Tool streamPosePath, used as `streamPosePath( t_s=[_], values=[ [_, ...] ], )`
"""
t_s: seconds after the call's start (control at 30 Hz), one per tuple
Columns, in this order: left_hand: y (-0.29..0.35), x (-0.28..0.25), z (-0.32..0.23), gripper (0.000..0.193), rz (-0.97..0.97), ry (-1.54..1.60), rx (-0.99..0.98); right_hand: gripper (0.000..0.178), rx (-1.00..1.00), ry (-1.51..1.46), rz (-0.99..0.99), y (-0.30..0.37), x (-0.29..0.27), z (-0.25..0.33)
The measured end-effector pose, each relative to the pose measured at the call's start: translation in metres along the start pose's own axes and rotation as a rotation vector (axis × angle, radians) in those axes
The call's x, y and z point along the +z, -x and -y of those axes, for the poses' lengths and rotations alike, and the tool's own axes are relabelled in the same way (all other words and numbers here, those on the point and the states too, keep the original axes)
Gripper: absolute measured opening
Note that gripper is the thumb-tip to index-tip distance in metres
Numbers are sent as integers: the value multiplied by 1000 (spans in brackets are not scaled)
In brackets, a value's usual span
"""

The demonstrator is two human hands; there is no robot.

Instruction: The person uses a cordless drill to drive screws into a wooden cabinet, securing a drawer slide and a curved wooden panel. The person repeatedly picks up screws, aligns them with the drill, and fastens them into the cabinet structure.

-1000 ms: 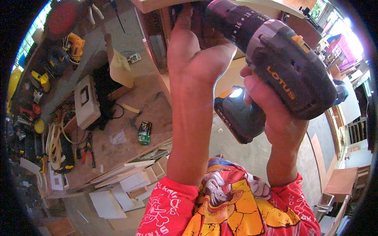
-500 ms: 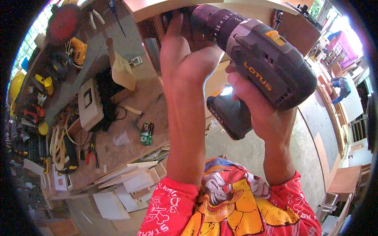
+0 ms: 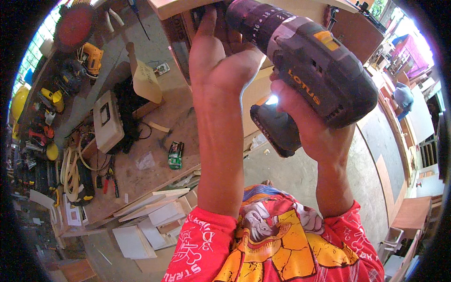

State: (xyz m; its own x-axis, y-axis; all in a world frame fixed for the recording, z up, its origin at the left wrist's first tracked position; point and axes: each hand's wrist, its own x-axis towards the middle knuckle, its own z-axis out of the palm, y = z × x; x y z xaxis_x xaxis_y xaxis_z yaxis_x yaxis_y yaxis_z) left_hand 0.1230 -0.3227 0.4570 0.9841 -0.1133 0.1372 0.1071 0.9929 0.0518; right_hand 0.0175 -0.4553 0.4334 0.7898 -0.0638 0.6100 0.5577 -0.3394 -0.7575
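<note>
My right hand (image 3: 312,108) is closed round the grip of a black and grey cordless drill (image 3: 324,70) with a yellow switch on top. The drill tilts up to the left, its chuck end close to the fingers of my left hand (image 3: 223,58). A small light glows above the drill's battery (image 3: 277,131). My left hand reaches up under the edge of a light wooden panel (image 3: 176,6), its fingers bent against a dark part there. What those fingers grip is hidden by the hand and the shadow, and so is the drill's tip.
On the left, a workbench (image 3: 141,176) carries a pale tool case (image 3: 108,122), a green and black packet (image 3: 175,155), red-handled pliers (image 3: 110,182) and a yellow power tool (image 3: 94,58). Wood offcuts (image 3: 150,230) lie below its edge. A red circular blade (image 3: 74,26) stands at the upper left.
My hands and the drill have shifted only slightly, the drill's chuck a little to the left and up. At the far right, a blue-grey shape has changed its outline.
</note>
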Motion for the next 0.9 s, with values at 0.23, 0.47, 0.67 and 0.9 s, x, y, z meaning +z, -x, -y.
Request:
streamPosePath(
  t_s=[0.23, 0.47, 0.67, 0.9],
  values=[
    [2, 2, 1, 16, -13, -2, 0, 32, -9, 22, 11, 3, -2, 3],
    [3, 3, 1, 16, -74, -6, 16, 37, 49, 56, -4, 22, -17, 0],
    [13, 1, -3, 15, -109, -58, 14, 58, 154, -84, -51, 40, -29, -4],
    [50, -57, -34, 16, 232, -368, -109, 86, 302, -210, -27, 50, -45, -17]
  ],
)
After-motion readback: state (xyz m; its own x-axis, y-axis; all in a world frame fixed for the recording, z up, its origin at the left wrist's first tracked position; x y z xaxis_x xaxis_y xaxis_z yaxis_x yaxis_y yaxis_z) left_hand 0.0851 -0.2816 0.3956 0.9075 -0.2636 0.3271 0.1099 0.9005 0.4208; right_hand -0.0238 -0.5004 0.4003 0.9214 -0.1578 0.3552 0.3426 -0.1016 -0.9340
